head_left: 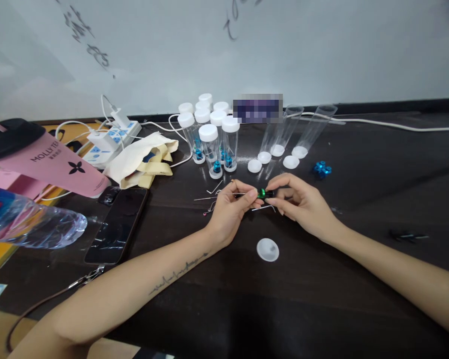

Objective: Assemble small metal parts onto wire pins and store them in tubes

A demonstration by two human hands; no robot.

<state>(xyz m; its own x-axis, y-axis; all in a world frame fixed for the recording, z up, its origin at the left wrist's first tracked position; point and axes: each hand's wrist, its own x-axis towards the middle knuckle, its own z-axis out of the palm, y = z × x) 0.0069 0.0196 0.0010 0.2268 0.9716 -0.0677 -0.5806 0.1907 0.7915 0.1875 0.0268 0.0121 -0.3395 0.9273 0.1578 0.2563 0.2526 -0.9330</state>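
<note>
My left hand (235,204) is closed in a pinch at the green end of a small green-and-black cylindrical piece (262,193). From the other side, my right hand (297,202) pinches its black end between thumb and fingers. A thin metal rod shows along my left fingers, roughly in line with the piece; whether they are joined I cannot tell. Under my hands, a bent hex key (265,208) lies on the table. Another bent metal key (214,187) and a few thin wire-like parts lie just left of my left hand. A round white cap (268,250) rests nearer to me.
Several clear tubes with white caps (208,132), some with blue parts inside, stand at the back. Open tubes (316,129) and loose caps (254,166) are right of them. Blue metal parts (322,169) lie farther right. A phone (117,227), bottle (33,219) and pink cup (56,157) occupy the left.
</note>
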